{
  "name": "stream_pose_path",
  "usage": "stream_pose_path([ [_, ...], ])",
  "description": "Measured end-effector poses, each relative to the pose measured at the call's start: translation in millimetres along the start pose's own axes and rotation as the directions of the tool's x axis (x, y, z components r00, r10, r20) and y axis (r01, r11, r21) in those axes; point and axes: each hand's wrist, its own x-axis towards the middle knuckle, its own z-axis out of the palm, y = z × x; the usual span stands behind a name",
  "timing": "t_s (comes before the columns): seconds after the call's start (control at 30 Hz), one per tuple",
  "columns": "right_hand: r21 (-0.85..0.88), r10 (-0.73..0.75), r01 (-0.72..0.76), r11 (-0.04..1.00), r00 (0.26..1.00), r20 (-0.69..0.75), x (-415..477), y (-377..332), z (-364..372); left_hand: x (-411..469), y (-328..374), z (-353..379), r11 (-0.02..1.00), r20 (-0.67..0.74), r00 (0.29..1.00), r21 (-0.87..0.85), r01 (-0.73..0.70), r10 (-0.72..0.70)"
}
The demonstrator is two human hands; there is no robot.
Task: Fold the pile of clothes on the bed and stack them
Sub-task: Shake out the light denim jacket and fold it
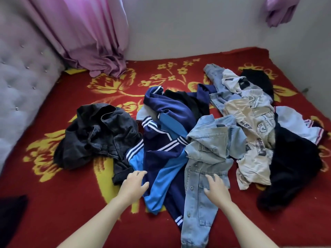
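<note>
My left hand (134, 185) and right hand (217, 189) lie loose, gripping nothing, on the navy tracksuit top (161, 158) and denim jacket (206, 151); I should pull one garment clear, then flatten it.

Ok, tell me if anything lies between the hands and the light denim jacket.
Nothing visible. The right hand lies on the light denim jacket; the left hand is on the navy track jacket beside it.

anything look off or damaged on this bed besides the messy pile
Nothing looks torn or spilled. The one oddity is the pink curtain: its hem lies bunched on the red bedspread at the far left corner. The clothes are just crumpled, unfolded.
</note>
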Motion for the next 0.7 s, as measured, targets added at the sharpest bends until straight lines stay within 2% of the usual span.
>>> stream_pose_path([
  [0.17, 0.218, 0.072, -0.07, 0.973, 0.997, -0.001, 56, 3, -21, 16, -3, 6, 0.999, 0.0, 0.999, -0.029, 0.032, -0.032],
  [0.33, 0.462, 0.257, -0.211, 0.861, 0.966, -0.037, 118, 17, -61, 50, -6, -10, 0.995, -0.043, 0.996, -0.071, 0.076, -0.08],
  [0.4, 0.456, 0.302, -0.25, 0.854, 0.952, -0.043, 139, 24, -71, 66, -4, -18, 0.99, -0.077, 0.992, -0.114, 0.086, -0.095],
  [0.5, 0.398, 0.284, -0.234, 0.887, 0.956, -0.072, 165, 24, -82, 84, -1, -23, 0.978, -0.107, 0.988, -0.187, 0.093, -0.114],
  [0.63, 0.175, 0.164, -0.139, 0.975, 0.977, -0.134, 187, 7, -93, 92, 1, -10, 0.967, -0.07, 0.988, -0.227, 0.117, -0.136],
  [0.7, 0.074, 0.066, -0.058, 0.996, 0.992, -0.11, 194, -1, -93, 91, -2, -2, 0.954, -0.036, 0.988, -0.267, 0.138, -0.153],
])
